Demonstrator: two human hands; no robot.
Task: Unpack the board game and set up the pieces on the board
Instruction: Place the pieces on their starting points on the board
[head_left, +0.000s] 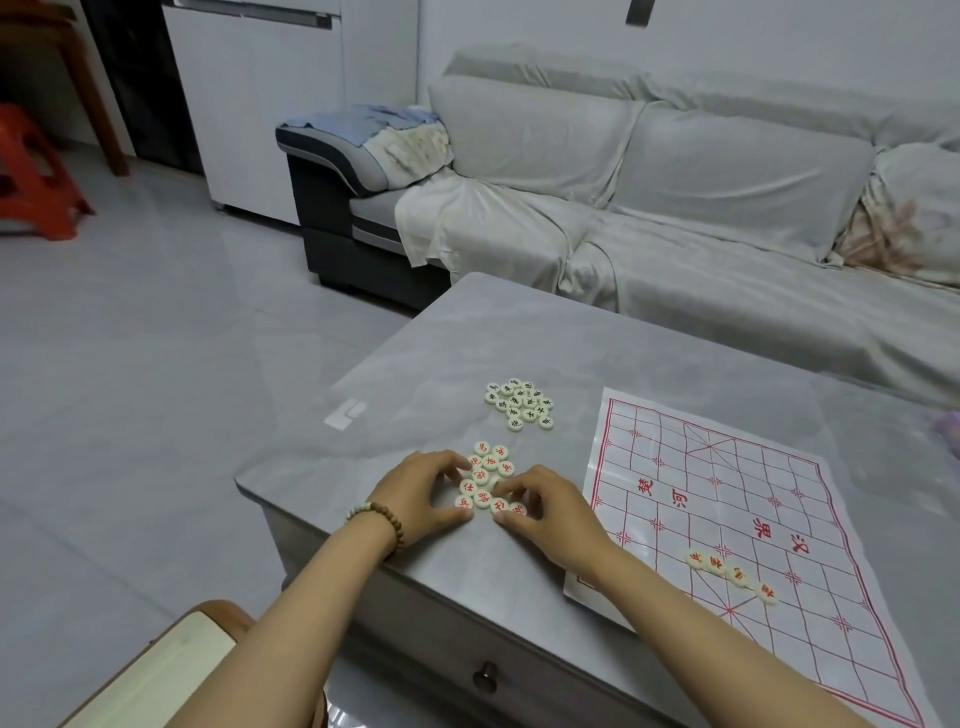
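Near the table's front-left corner, both your hands are on the heap of red pieces (488, 480), which lies on the bare grey table (519, 332) just left of the paper board (779, 499). Your left hand (421, 493) curls thumb and fingers round the heap's near-left edge. Your right hand (545, 512) curls thumb and forefinger round the discs at its near-right edge. Both are grasping at the heap, though it cannot be told whether any single disc is pinched free. The step looks like sorting red: four placed pieces (730, 569) sit in a row on the board's near side, and the dark pieces (519, 402) lie farther back, untouched. Next, isolate one disc, read its face, carry it right and set it on a line crossing beside that row without nudging the thin sheet
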